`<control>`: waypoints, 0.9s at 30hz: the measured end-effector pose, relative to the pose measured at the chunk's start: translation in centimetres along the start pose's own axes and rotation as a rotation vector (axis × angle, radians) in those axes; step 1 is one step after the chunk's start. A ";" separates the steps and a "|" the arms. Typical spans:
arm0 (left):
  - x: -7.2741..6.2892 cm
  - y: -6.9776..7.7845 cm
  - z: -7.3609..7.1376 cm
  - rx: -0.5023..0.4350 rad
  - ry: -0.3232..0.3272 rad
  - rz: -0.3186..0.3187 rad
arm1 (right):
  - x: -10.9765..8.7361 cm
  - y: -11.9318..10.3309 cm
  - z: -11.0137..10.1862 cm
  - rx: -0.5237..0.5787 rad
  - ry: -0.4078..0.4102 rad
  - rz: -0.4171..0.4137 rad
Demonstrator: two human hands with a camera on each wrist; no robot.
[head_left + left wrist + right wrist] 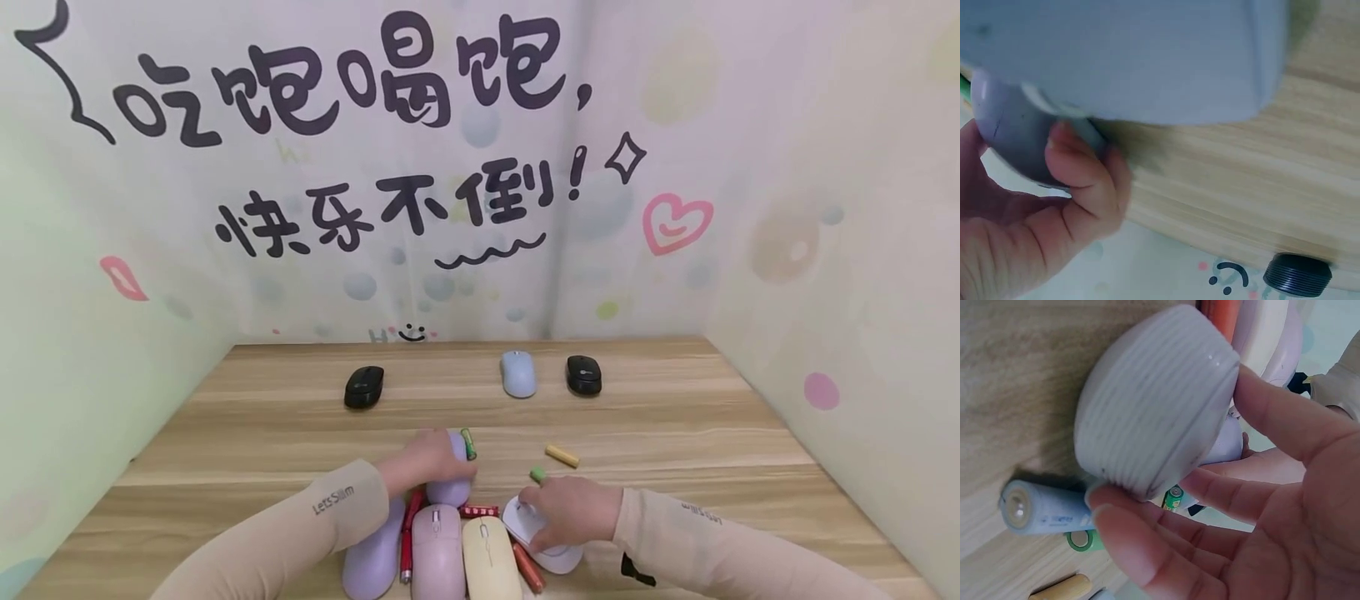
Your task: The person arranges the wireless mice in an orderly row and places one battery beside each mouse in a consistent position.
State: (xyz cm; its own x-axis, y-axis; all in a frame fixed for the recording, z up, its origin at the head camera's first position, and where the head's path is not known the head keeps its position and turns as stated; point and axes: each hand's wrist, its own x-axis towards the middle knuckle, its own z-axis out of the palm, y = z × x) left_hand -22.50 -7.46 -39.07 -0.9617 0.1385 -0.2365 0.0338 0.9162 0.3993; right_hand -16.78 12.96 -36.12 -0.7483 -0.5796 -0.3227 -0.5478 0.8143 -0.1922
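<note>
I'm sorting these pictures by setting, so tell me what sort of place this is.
Probably a small screened-off tabletop workspace: printed hangings rise around three sides of a wood-grain table that holds computer mice and batteries.

In the head view's lower centre, the upper lilac mouse (448, 490) sits above a mauve mouse (438, 554) and a pale yellow mouse (491, 558); a second lilac mouse (372, 554) is lower left. The white mouse (558, 558) shows fine parallel lines in the right wrist view. Mid-frame, the left mouse (364, 387) and right mouse (584, 376) are black, the blue mouse (518, 374) pale. A red battery (480, 511) bears white lettering; a yellow battery (562, 455) and green battery (537, 474) lie right. The beige sleeves (270, 533) carry dark lettering, the tan table (285, 433) streaked grain, the whitish wall (480, 300) black characters and a pink heart (677, 223).
</note>
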 end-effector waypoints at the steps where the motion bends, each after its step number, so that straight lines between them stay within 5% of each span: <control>1: 0.0 -0.1 0.0 -0.019 -0.003 -0.002 | 0.0 0.0 0.0 0.000 0.000 0.000; 9: 0.0 -0.3 -0.2 -0.058 -0.019 -0.037 | 0.1 -0.2 -0.4 -0.018 0.001 0.009; 15: 0.8 -1.2 -1.3 -0.093 -0.011 0.023 | 0.3 -0.2 -0.3 0.001 -0.017 0.015; 19: 2.2 -1.3 -3.2 -0.125 -0.002 0.019 | 0.4 -0.2 -0.1 0.024 -0.020 0.019; 27: 7.0 -0.5 -4.8 -0.090 0.153 0.020 | 0.6 0.1 0.2 0.051 -0.041 0.017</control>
State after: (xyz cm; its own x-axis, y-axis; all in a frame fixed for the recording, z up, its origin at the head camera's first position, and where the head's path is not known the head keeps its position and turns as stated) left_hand -30.60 -8.78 -36.67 -0.9915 0.0915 -0.0926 0.0359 0.8757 0.4816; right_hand -17.22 12.73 -36.58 -0.7410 -0.5646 -0.3635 -0.5145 0.8253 -0.2328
